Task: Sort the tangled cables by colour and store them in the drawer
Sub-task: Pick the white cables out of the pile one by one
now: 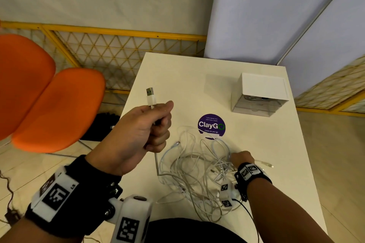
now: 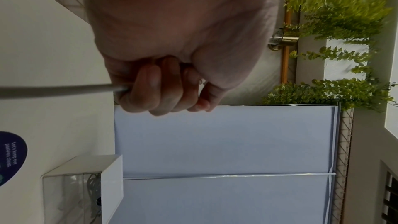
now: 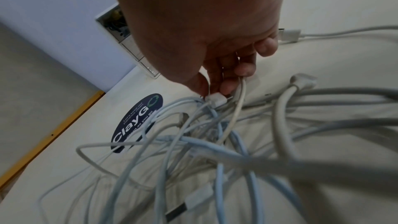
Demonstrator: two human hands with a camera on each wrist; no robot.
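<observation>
A tangle of white and pale blue cables (image 1: 197,167) lies on the white table (image 1: 187,85) near its front edge. My left hand (image 1: 158,124) is raised over the table's left side, fisted round a white cable (image 2: 53,90) just below its USB plug (image 1: 151,96); the cable runs down into the tangle. My right hand (image 1: 235,157) reaches into the right side of the pile, its fingertips (image 3: 226,88) pinching a small white connector (image 3: 215,99) among the cables (image 3: 215,151). The small drawer unit (image 1: 258,94), with a white top and clear drawers, stands at the back right, its drawers closed.
A purple round ClayGo sticker (image 1: 211,125) lies between the pile and the drawer unit. Two orange chairs (image 1: 49,100) stand left of the table. Yellow mesh fencing (image 1: 118,55) and pale partition panels (image 1: 276,16) close off the back. A loose plug end (image 1: 266,163) lies right of my right hand.
</observation>
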